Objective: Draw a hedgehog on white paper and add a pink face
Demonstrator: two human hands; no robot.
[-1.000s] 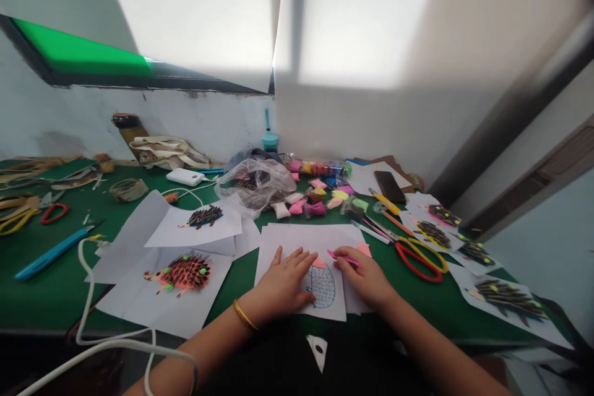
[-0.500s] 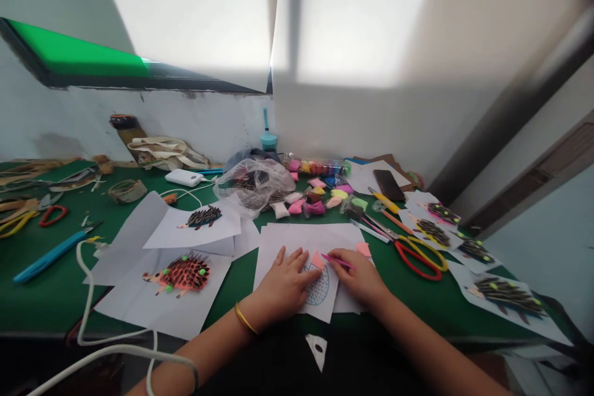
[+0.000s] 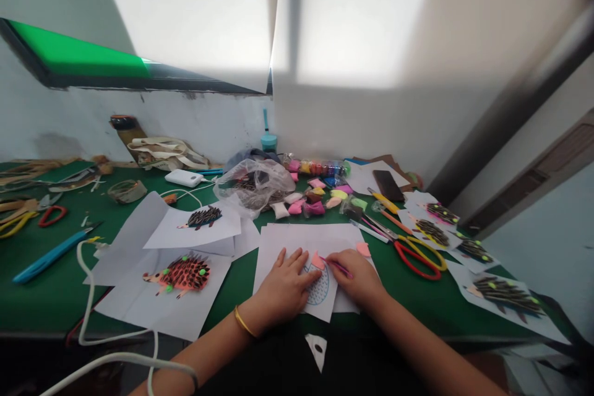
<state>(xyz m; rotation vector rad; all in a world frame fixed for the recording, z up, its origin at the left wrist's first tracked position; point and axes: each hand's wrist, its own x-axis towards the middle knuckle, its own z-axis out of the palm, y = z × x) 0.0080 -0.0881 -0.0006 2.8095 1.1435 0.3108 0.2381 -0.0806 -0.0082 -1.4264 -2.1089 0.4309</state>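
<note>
On a small sheet with a blue scale-patterned drawing [image 3: 318,289], a patch of pink clay [image 3: 317,261] covers the top of the outline. My left hand [image 3: 288,284] lies with fingers spread on the paper, its index fingertip beside the clay. A thin purple tool [image 3: 340,267] is pinched in my right hand [image 3: 356,277], its tip at the clay's right edge. Under the drawing are white sheets [image 3: 278,241]. Another pink clay lump [image 3: 363,249] sits just beyond my right hand.
Red and yellow scissors [image 3: 420,253] and a phone [image 3: 388,185] lie to the right, near several hedgehog pictures [image 3: 505,294]. Clay packets [image 3: 315,207] and a plastic bag [image 3: 255,185] are behind. At left are a pink hedgehog picture [image 3: 185,273], a cable and a blue cutter [image 3: 51,257].
The purple tool has tilted slightly in my right hand, which has shifted a little. My left hand stays in nearly the same place.
</note>
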